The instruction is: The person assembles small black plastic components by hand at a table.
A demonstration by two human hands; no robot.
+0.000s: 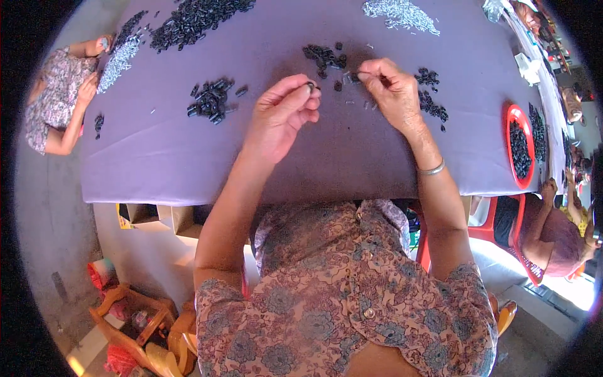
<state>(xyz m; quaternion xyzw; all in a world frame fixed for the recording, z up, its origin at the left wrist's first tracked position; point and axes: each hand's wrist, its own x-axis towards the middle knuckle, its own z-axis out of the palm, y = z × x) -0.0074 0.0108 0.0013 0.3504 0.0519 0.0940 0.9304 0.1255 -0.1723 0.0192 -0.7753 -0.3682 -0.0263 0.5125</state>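
Note:
My left hand (275, 120) is raised over the purple cloth with thumb and forefinger closed on a small black part (311, 85). To its right, my right hand (397, 99) is pinched shut at the fingertips, low over the cloth. A small dark piece shows at those fingertips; whether it is gripped or lies beneath them is unclear. Just beyond both hands lies a small pile of black pieces (323, 58). Between the hands a few tiny coil springs (350, 102) rest on the cloth. A larger heap of black tube-like pieces (212, 100) sits left of my left hand.
More black pieces (433, 107) lie right of my right hand. A red basin (510, 119) of black parts stands at the right edge. Large black (195, 22) and silvery heaps (402, 16) cover the far side. Other people sit left and right, one handling silvery pieces (119, 66).

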